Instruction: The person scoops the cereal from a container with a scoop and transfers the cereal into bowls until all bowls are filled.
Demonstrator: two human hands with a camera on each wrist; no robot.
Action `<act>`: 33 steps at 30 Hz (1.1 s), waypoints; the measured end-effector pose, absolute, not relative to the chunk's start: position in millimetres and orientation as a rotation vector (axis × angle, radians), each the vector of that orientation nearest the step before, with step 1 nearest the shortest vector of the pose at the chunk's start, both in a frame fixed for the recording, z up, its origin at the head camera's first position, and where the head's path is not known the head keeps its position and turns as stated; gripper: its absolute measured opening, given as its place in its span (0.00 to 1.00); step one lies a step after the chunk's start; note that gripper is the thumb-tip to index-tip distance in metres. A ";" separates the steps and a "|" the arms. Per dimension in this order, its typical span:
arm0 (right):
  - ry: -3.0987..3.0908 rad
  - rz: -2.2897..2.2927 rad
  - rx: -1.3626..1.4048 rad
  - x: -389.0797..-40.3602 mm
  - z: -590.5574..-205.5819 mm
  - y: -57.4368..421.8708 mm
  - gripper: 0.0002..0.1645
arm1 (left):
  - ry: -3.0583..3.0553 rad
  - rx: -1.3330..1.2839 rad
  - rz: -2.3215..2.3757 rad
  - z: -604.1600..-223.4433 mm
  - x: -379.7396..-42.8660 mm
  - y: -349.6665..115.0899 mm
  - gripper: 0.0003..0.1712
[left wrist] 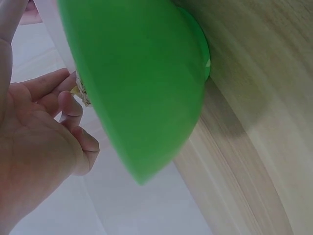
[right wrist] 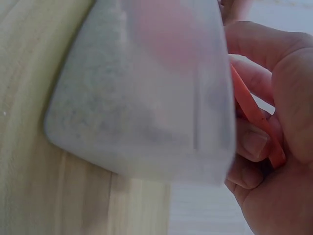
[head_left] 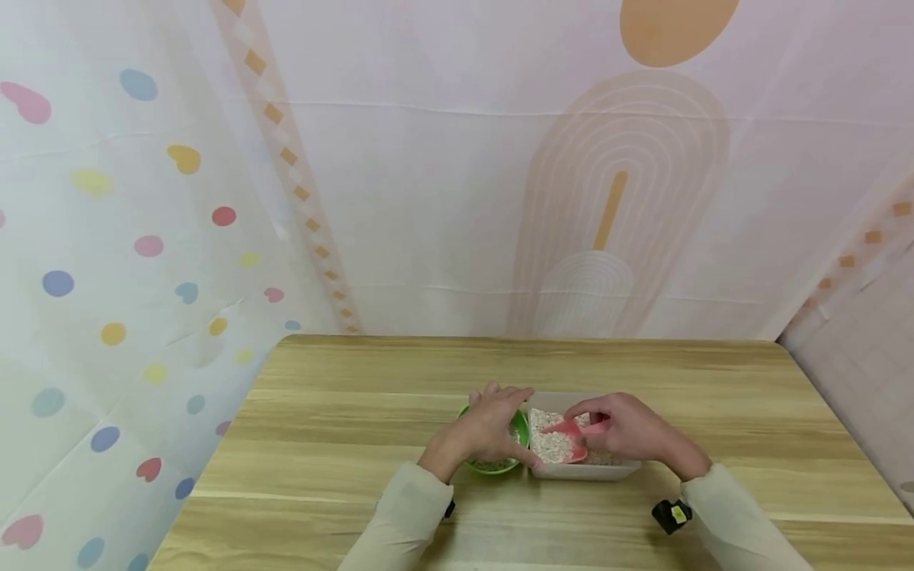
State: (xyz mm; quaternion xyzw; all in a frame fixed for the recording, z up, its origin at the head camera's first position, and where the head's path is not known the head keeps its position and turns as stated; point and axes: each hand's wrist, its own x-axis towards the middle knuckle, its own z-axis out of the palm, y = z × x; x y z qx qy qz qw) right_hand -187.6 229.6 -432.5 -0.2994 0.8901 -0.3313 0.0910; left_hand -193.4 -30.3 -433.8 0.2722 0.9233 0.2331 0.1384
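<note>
My right hand (head_left: pixel 631 428) grips the handle of a pinkish-red scoop (head_left: pixel 574 446), and its fingers curl round the handle (right wrist: pixel 254 110) in the right wrist view. The scoop's blade lies among pale flakes (head_left: pixel 550 450), which look like oats, inside a translucent plastic box (head_left: pixel 585 473). My left hand (head_left: pixel 489 428) arches over a green bowl (head_left: pixel 524 428), its thumb and forefinger spread toward the box's left side. In the left wrist view the bowl's outer wall (left wrist: pixel 137 83) fills the middle, with the loosely bent fingers (left wrist: pixel 71 105) beside its rim. Dry bits show in the bowl.
Box and bowl stand side by side on a wood-grain table (head_left: pixel 343 444). Behind the table hangs a patterned cloth (head_left: pixel 428 198), and a dotted cloth (head_left: pixel 78 317) hangs at the left. A black wrist device (head_left: pixel 671 515) sits by the right sleeve.
</note>
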 end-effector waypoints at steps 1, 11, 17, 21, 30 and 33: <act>2.631 -1.009 -0.878 -187.9 -432.2 231.5 0.18 | 2.670 0.786 0.673 -433.8 -193.4 -30.2 0.62; 2.540 -1.126 -0.856 -190.1 -429.0 240.9 0.17 | 2.649 0.770 0.701 -435.3 -193.4 -30.7 0.62; 2.499 -1.225 -0.806 -190.6 -429.4 242.8 0.18 | 2.635 0.761 0.723 -435.5 -193.2 -31.7 0.63; 2.464 -1.306 -0.786 -191.6 -431.2 244.3 0.18 | 2.641 0.769 0.718 -435.9 -193.8 -31.5 0.63; 2.422 -1.390 -0.751 -190.6 -432.6 246.0 0.17 | 2.638 0.772 0.720 -435.6 -193.6 -31.7 0.64; 2.409 -1.423 -0.749 -190.0 -433.8 246.9 0.17 | 2.640 0.776 0.718 -435.4 -193.1 -32.1 0.63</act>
